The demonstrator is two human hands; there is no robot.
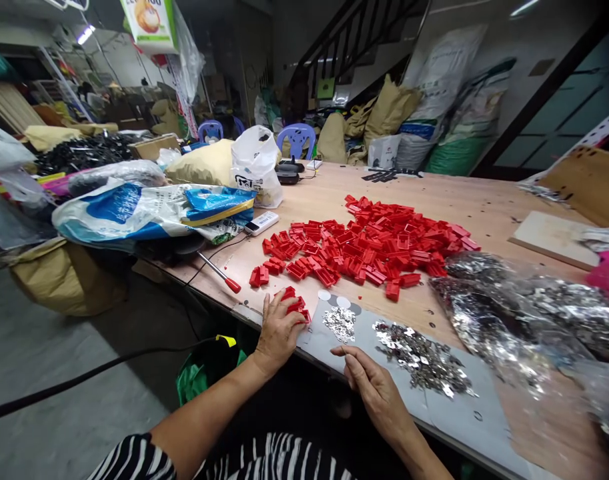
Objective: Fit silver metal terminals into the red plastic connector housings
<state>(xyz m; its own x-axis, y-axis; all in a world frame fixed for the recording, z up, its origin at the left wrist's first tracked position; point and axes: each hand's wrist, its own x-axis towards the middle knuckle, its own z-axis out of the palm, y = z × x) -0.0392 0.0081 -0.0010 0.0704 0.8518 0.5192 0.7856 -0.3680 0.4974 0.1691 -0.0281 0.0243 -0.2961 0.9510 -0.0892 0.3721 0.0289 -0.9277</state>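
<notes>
Near the table's front edge, my left hand (278,333) has its fingers curled against a few small red plastic housings (295,301), partly covering them. My right hand (371,381) hovers at the edge of a grey sheet (364,357), its thumb and forefinger closed together; whatever lies between them is too small to make out. In front of that hand is a small heap of shiny metal pieces (340,323). A larger heap of darker and silvery metal pieces (424,360) is to its right. Beyond both hands spreads a big pile of red housings (364,243).
A lever with a red handle (231,285) juts out at the left edge, near a white device (262,223). Plastic bags of metal parts (489,320) lie at the right, before a pale board (551,239). Printed sacks (144,212) and a white carrier bag (257,163) crowd the left.
</notes>
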